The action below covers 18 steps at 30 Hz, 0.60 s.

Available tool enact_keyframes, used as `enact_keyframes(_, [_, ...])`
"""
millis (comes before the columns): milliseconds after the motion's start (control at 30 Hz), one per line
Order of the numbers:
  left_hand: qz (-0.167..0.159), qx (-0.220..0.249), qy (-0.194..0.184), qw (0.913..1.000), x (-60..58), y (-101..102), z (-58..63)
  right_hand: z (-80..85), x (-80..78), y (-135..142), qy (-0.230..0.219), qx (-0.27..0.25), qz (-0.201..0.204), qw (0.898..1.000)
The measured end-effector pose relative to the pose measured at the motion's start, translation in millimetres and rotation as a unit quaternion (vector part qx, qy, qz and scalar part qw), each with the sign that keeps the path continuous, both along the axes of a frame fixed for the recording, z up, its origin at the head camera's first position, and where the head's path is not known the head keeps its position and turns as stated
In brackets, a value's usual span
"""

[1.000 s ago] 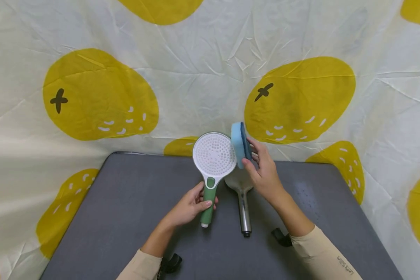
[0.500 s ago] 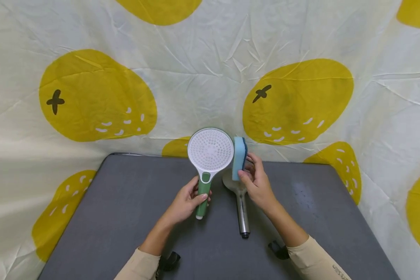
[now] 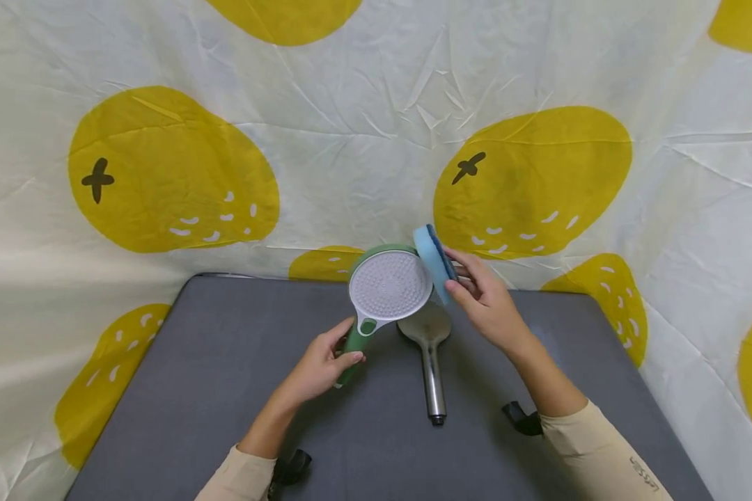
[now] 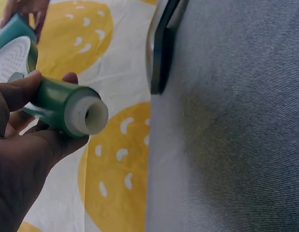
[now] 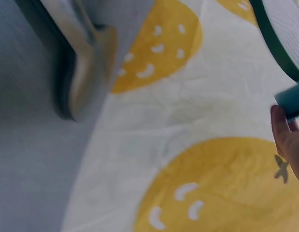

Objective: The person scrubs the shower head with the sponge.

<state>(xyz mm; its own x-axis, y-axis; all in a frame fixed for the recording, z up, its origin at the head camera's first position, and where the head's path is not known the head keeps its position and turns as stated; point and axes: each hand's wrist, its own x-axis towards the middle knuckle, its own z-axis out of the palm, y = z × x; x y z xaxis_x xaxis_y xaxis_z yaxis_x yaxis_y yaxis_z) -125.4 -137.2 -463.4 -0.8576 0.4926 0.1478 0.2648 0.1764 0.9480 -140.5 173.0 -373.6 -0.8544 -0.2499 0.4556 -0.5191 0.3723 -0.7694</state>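
My left hand (image 3: 319, 365) grips the green handle of a white-faced shower head (image 3: 391, 285), held up over the table with its nozzle face toward me. In the left wrist view the white threaded end of the green handle (image 4: 57, 106) pokes out past the fingers. My right hand (image 3: 485, 299) pinches a light blue sponge (image 3: 432, 261) with a dark blue backing. The sponge's pale side lies right at the right rim of the shower head. Below them a second, silver shower head (image 3: 434, 372) rests on the table, its round head partly overlapped by the green one.
The grey table (image 3: 225, 417) runs back to a white curtain (image 3: 351, 181) printed with big yellow fruits. Small damp-looking spots mark the table to the right. Black wrist straps (image 3: 521, 419) stick out beside both sleeves.
My left hand has tilted the green shower head to the right, showing its green rim. The sponge has dipped, then risen again, and now leans against the rim's side. The silver shower head stays put.
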Motion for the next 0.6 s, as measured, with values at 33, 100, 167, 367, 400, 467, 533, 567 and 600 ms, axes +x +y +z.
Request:
enact_keyframes(33, [0.007, -0.003, -0.001, 1.0, -0.3, -0.3, -0.8, 4.8, -0.9, 1.8, 0.005, 0.016, 0.005, 1.0])
enact_keyframes(100, [0.021, -0.007, -0.001, 0.9997, -0.8, -0.5, -2.6, 13.3, -2.4, 4.2, 0.016, 0.045, 0.014, 0.999])
enact_keyframes(167, [0.035, -0.012, 0.006, 0.9993, -1.1, -0.7, -4.3, 19.1, -2.8, 5.7, 0.025, 0.063, 0.022, 0.997])
enact_keyframes(367, [0.069, -0.011, 0.031, 0.9971, -1.4, 0.3, -5.2, 11.2, 0.1, 10.3, 0.03, 0.04, 0.018, 0.999])
enact_keyframes(400, [0.072, -0.01, 0.032, 0.9969, -1.2, 0.4, -4.6, 6.5, 0.9, 11.1, 0.025, 0.029, 0.014, 0.999])
enact_keyframes(467, [0.075, -0.01, 0.034, 0.9966, -1.3, 0.4, -4.5, -4.5, 3.0, 12.6, 0.007, 0.002, 0.01, 1.0])
enact_keyframes(533, [0.078, -0.01, 0.034, 0.9963, -1.3, 0.5, -4.2, -16.4, 5.6, 14.4, -0.015, -0.015, -0.004, 1.0])
enact_keyframes(567, [0.081, -0.011, 0.034, 0.9961, -1.1, 0.5, -4.0, -22.2, 6.9, 15.5, -0.027, -0.019, -0.01, 0.999])
enact_keyframes(600, [0.083, -0.011, 0.032, 0.9959, -0.8, 0.5, -3.6, -27.5, 8.1, 16.7, -0.037, -0.021, -0.017, 0.999])
